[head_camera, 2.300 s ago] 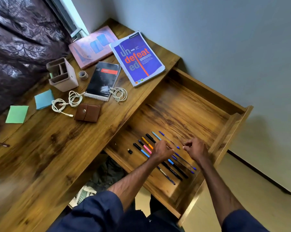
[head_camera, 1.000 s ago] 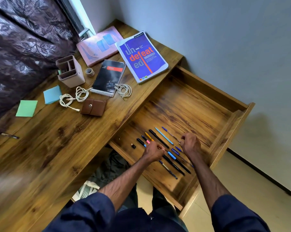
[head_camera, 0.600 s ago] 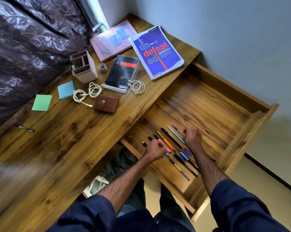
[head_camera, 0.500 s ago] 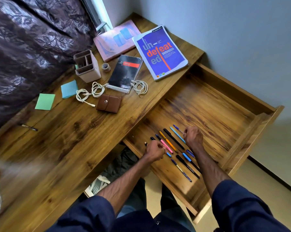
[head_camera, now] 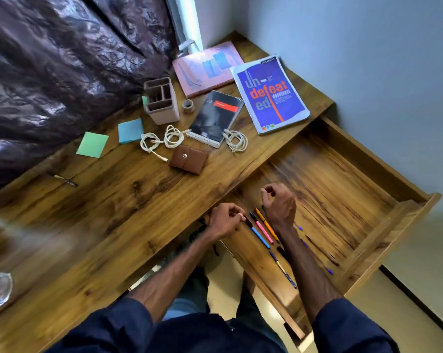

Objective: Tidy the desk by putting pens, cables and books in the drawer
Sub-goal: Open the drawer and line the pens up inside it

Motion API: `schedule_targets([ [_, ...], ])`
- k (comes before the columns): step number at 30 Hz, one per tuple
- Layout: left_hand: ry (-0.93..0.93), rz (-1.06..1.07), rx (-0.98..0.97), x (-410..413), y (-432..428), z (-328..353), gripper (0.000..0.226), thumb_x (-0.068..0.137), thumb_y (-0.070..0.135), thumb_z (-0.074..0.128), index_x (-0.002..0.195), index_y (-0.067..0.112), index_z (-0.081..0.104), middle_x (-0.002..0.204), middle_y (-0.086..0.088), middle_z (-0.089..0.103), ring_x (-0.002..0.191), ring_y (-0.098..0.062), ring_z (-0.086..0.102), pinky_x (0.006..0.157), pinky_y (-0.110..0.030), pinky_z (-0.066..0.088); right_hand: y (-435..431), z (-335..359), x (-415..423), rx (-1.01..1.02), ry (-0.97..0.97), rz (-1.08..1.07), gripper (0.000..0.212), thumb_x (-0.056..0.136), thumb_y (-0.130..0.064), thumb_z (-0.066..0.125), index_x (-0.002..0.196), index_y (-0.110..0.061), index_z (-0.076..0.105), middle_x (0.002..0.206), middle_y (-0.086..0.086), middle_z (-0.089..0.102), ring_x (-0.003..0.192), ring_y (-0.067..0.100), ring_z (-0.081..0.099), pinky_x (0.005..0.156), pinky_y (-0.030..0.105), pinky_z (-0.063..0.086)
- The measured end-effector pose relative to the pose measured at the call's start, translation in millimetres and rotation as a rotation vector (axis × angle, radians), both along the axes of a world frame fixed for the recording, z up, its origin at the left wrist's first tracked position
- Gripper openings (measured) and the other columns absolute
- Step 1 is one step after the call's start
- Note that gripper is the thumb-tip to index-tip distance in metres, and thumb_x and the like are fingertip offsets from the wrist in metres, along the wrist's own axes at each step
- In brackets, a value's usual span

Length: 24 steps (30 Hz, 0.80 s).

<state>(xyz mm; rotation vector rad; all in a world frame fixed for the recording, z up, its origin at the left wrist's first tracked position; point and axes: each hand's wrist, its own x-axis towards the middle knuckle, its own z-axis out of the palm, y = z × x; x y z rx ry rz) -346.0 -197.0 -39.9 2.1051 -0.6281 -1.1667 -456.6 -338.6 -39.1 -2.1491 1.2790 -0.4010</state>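
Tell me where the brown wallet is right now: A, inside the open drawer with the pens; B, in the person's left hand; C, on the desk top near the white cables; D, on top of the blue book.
C: the brown wallet lies on the desk top, beside the white cables, outside the open drawer.

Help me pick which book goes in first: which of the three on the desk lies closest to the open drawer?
The blue "undefeated" book, whose lower corner almost reaches the drawer. The black spiral notebook lies further left, and the pink book sits back by the window.
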Motion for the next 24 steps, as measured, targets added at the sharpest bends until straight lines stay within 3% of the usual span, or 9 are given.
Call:
schedule_targets([
  [3, -0.086, 0.081, -0.080, 41.4, 26.4, 27.0, 0.013, 0.093, 0.018, 0.070, 0.105, 0.017, 0.074, 0.092, 0.006, 0.075, 0.075, -0.004, 0.070, 0.056, -0.014, 0.053, 34.9, 22.7, 52.9, -0.040, -0.134, 0.101, 0.008, 0.087, -0.025, 0.069, 0.089, -0.018, 0.070, 0.087, 0.000, 0.067, 0.078, 0.016, 0.060, 0.071, 0.030, 0.050],
  [9, -0.194, 0.284, -0.093, 142.7, 105.1, 33.6, 0.013, 0.088, 0.008, 0.066, 0.087, 0.020, 0.072, 0.076, 0.001, 0.075, 0.057, -0.013, 0.067, 0.051, -0.022, 0.051, 118.4, 44.8, 172.2, 0.029, -0.199, 0.411, 0.004, 0.081, -0.021, 0.071, 0.082, -0.020, 0.067, 0.084, -0.001, 0.064, 0.072, 0.017, 0.060, 0.060, 0.028, 0.046],
  [13, -0.309, 0.473, 0.016, 211.8, 179.1, 23.3, 0.009, 0.084, 0.012, 0.069, 0.089, 0.017, 0.076, 0.080, 0.006, 0.074, 0.070, -0.010, 0.067, 0.063, -0.022, 0.047, 177.9, 35.7, 251.3, 0.066, -0.035, 0.592, 0.001, 0.076, -0.019, 0.069, 0.077, -0.019, 0.070, 0.080, 0.003, 0.067, 0.074, 0.027, 0.066, 0.060, 0.031, 0.045],
  [18, -0.333, 0.691, 0.091, 269.4, 276.3, -2.9, 0.012, 0.087, 0.011, 0.064, 0.088, 0.022, 0.067, 0.086, 0.001, 0.070, 0.087, -0.024, 0.071, 0.073, -0.031, 0.055, 246.0, 28.6, 317.2, 0.079, 0.134, 0.829, 0.011, 0.076, -0.018, 0.060, 0.077, -0.017, 0.071, 0.083, 0.007, 0.074, 0.080, 0.032, 0.070, 0.063, 0.034, 0.051],
  [22, -0.421, 0.680, 0.161, 300.6, 322.5, -8.4, 0.020, 0.093, 0.014, 0.065, 0.113, 0.014, 0.064, 0.105, -0.002, 0.067, 0.097, -0.021, 0.065, 0.077, -0.029, 0.050, 281.1, 20.0, 350.1, 0.082, 0.165, 0.943, 0.009, 0.084, -0.021, 0.061, 0.083, -0.015, 0.069, 0.089, 0.011, 0.073, 0.083, 0.034, 0.069, 0.066, 0.038, 0.054],
  [24, -0.499, 0.660, 0.193, 324.9, 325.3, -9.3, 0.029, 0.097, 0.014, 0.060, 0.125, 0.011, 0.058, 0.119, -0.009, 0.064, 0.110, -0.026, 0.062, 0.085, -0.032, 0.048, 289.4, 18.0, 360.4, 0.079, 0.177, 0.951, 0.010, 0.089, -0.021, 0.062, 0.085, -0.015, 0.069, 0.090, 0.009, 0.073, 0.080, 0.030, 0.069, 0.061, 0.031, 0.050],
])
